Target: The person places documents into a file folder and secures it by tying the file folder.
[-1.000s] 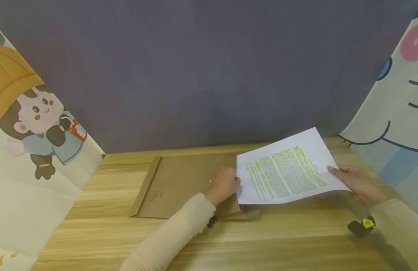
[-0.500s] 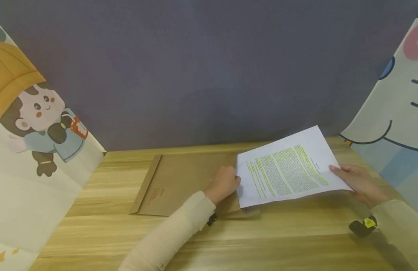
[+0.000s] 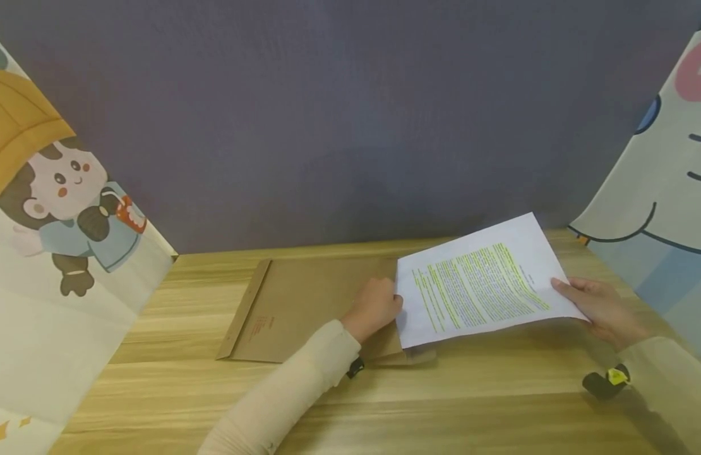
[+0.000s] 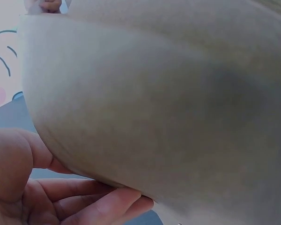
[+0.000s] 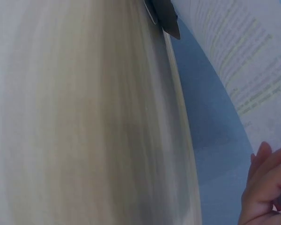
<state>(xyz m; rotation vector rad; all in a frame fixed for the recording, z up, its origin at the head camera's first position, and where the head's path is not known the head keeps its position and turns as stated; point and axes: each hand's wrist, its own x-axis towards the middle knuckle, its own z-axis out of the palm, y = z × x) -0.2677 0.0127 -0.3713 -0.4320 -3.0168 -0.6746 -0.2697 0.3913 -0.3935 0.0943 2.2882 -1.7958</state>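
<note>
A brown kraft envelope with small red print lies flat on the table, its opening toward the right. My left hand grips the envelope's right end; in the left wrist view, the thumb and fingers pinch its bowed edge. A white sheet of paper, printed and marked with yellow highlighter, slants up from the envelope's opening. My right hand pinches the sheet's right edge, thumb on top. Whether the sheet's left end lies inside the envelope is hidden. The right wrist view shows the printed paper bending above the hand.
The wood-grain table extends in front of the envelope and to its left. A dark grey panel stands along the back edge. White walls with cartoon prints, one a figure in a yellow hat, flank both sides.
Both hands keep their holds and barely move. The sheet's lower left corner has dropped slightly since a second ago. The envelope stays in place.
</note>
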